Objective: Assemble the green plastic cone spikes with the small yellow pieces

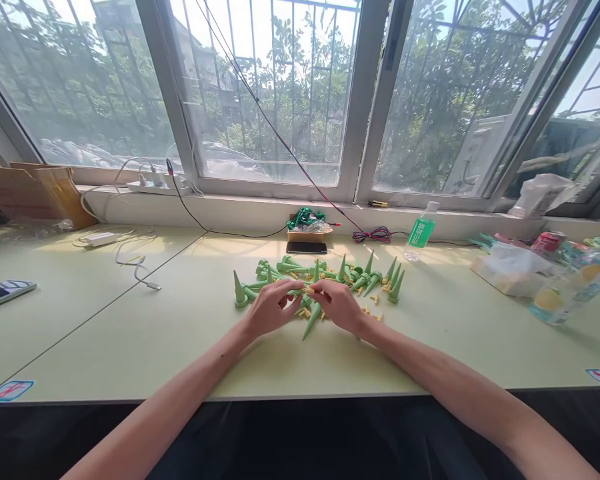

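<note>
My left hand (273, 308) is closed in a pinch on a green plastic spike (296, 291), which my fingers partly hide. Facing it, my right hand (339, 304) pinches a small yellow plastic piece (309, 290) against the end of that spike; whether the two are joined cannot be told. Around both hands lie many green cone-shaped spikes, some standing on their caps, like the upright spike (240, 293) at the left and another spike (396, 288) at the right. One loose spike (312, 323) points toward me below my hands. Small yellow pieces (375, 299) are scattered among them.
Behind the pile are a small box (310, 236) of green material and a black phone (307, 248). A bottle (421, 232) with a green label stands back right. Tissue pack (513, 268) and another bottle (573, 287) lie right. Cables (135, 263) and a phone (5, 293) lie left.
</note>
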The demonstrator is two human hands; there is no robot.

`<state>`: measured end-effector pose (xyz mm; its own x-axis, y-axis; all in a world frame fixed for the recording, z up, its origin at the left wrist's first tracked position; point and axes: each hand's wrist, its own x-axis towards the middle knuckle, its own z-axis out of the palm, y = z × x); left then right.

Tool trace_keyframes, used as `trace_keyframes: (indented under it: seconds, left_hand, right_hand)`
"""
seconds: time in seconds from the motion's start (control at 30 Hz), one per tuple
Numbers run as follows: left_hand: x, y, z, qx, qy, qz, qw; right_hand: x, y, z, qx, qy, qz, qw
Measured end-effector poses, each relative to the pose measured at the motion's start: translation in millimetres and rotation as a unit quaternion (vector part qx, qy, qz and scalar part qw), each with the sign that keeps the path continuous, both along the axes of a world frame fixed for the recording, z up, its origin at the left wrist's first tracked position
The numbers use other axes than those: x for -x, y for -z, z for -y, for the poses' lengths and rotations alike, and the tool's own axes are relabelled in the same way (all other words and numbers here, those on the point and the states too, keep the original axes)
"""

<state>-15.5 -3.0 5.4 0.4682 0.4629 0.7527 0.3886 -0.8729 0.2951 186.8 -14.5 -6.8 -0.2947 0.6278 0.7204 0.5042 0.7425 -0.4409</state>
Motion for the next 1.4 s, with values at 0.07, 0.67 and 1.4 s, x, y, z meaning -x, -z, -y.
trace_keyframes:
  seconds: [0.07, 0.67, 1.4]
  left_hand:
    - [0, -1.0, 1, -0.004, 0.009, -0.001, 1.0]
    - [-3, -6.5, 1, -0.1, 0.045, 0.016, 0.994]
    - [3, 3.3, -4, -0.039, 0.07, -0.026, 0.996]
  right_hand:
    - [0, -0.7, 0, -0.003, 0.0, 0.0, 1.0]
    - [-3, -0.4, 0, 0.014, -0.001, 0.054, 0.998]
    - [-7, 1.7, -1, -0.018, -0.004, 0.118, 0.993]
